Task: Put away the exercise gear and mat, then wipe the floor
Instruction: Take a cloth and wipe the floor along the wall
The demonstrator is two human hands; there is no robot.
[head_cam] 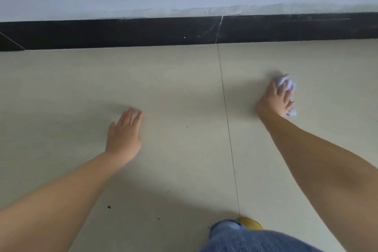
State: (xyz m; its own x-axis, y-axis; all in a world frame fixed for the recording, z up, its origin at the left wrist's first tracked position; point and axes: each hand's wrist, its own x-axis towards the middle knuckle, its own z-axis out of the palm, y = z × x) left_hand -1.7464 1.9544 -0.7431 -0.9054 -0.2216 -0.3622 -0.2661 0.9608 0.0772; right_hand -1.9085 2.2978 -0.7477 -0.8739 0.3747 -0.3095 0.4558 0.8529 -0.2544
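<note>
Wiping stage: my right hand [275,99] presses a crumpled white cloth [286,85] to the beige floor [173,88], fingers curled over the wad, right of the tile seam [225,108] and near the black skirting [122,33]; soft, light and yielding by its look, it is best bunched under the palm; my left hand [124,137] hovers flat, fingers together; dark specks [109,207] lie nearer me.
</note>
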